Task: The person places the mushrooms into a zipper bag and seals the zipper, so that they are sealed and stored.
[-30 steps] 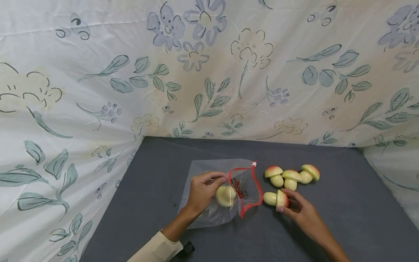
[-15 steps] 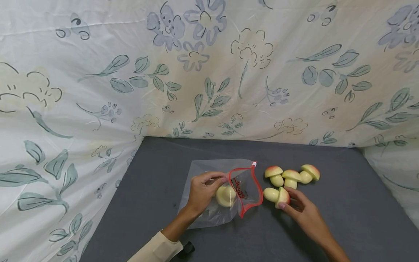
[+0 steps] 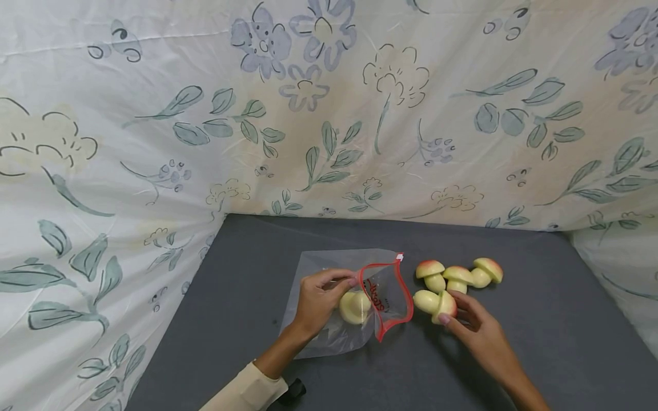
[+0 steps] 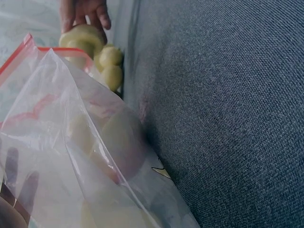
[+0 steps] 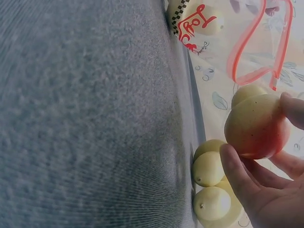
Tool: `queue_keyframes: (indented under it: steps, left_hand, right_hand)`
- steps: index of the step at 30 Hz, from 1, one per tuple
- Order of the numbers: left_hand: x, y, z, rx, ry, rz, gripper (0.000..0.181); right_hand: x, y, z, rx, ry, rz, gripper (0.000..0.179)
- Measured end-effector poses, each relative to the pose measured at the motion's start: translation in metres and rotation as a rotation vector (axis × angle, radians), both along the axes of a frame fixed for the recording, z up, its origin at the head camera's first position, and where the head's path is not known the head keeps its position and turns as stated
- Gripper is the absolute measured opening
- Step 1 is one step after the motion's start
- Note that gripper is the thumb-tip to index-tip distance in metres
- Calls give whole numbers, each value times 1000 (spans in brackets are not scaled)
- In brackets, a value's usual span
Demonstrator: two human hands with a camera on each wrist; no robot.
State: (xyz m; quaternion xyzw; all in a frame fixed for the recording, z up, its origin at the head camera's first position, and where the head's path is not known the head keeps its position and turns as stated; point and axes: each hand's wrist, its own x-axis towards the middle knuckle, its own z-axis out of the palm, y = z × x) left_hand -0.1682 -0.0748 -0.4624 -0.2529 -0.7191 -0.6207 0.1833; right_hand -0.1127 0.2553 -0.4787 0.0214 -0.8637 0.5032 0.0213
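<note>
My left hand (image 3: 319,302) pinches the upper rim of a clear plastic zip bag (image 3: 308,262) with a red edge and a white slider. The bag lies with its mouth spread open toward the right. Inside it shows a pale yellow mushroom (image 3: 353,313); in the left wrist view its contents blur behind the plastic. My right hand (image 3: 478,334) holds a toy-like mushroom (image 3: 444,308) by its red-tinted cap, between thumb and fingers. Its pale stem points left, close to the bag's red mouth (image 3: 410,302). The right wrist view shows the cap (image 5: 259,126) from its red side.
Behind the held mushroom, several like mushrooms (image 3: 457,277) lie in a row on the dark grey table (image 3: 247,274). A small black object (image 3: 292,393) is beside the left sleeve. Floral cloth (image 3: 319,142) hangs behind and along both sides.
The held mushroom has tilted, its stem end rising and its cap shifting slightly right with my right hand. My left hand and the bag stay in place.
</note>
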Motion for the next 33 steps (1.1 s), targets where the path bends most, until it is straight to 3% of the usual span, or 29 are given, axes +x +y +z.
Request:
queue_keyframes:
  steps: [14,28,33]
  left_hand:
    - [-2,0,-1,4,18,-10,9]
    - [-2,1,-1,15,7,-28,10]
    - [-2,1,-1,17,7,-32,11]
  right_hand:
    - [3,-3,2,-40,31,2,61]
    - [7,-10,3,-116,131,30,54]
    - [8,-13,2,-139,121,47,55]
